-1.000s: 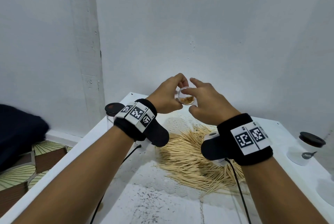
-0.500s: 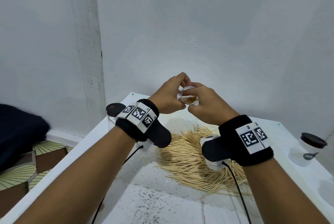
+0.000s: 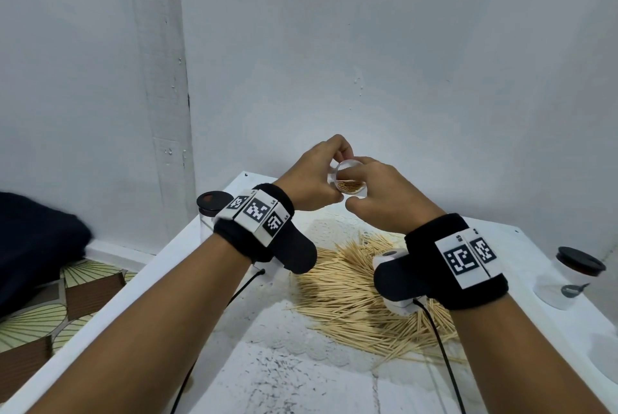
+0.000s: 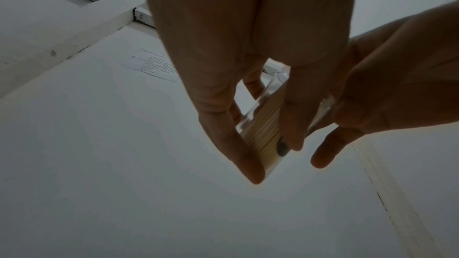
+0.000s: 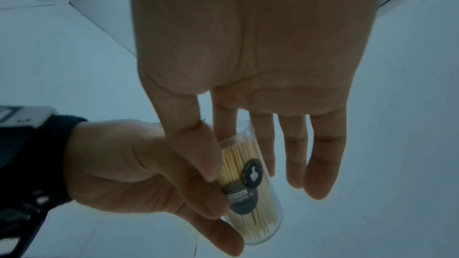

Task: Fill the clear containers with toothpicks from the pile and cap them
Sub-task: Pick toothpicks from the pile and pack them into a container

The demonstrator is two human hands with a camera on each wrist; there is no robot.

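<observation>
A clear container (image 3: pixel 349 179) packed with toothpicks (image 3: pixel 350 185) is held uncapped above the white table (image 3: pixel 301 380), over the far edge of the toothpick pile (image 3: pixel 354 296).

The left hand (image 3: pixel 316 179) curls its fingers around the container's side; the right hand (image 3: pixel 384 196) pinches its rim, thumb against the wall, other fingers (image 5: pixel 323 164) straight. A black-capped container (image 3: pixel 568 276) stands at the table's right edge, another (image 3: pixel 212 204) at the left; their contents cannot be made out.

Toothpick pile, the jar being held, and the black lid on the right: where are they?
Toothpick pile (image 3: pixel 347 293): head view, middle of the heap.
Jar (image 5: pixel 250 189): right wrist view, its labelled side.
Black lid (image 3: pixel 581 260): head view, lid's top.
</observation>
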